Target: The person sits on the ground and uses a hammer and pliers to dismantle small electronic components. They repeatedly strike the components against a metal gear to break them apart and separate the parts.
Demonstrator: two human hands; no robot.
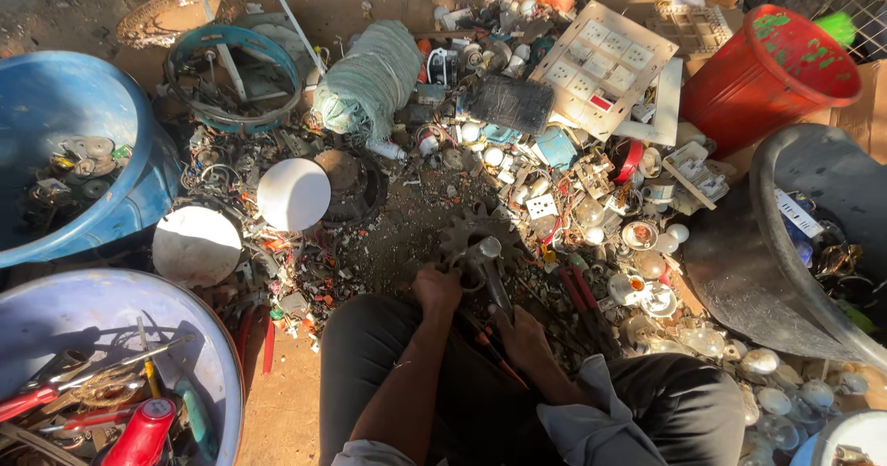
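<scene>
Hands low at centre: left hand (437, 288) clamped on dark toothed metal gear (469, 235); right hand (523, 334) curled round a dark tool handle (496, 286), near white bulbs (647, 290).

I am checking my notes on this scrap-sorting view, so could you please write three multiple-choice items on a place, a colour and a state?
1. Where is the tipped bucket?
A. upper right
B. lower left
C. centre

2. What colour is the basin at the left edge?
A. yellow
B. blue
C. white

3. What is the left hand doing?
A. resting open on the knee
B. gripping a pair of pliers
C. reaching into the bucket

Answers: 1 A, the red bucket lies tilted near the top right corner. 2 B, its wall is plainly blue. 3 B, its fingers close around the pliers beside the right hand.
</scene>
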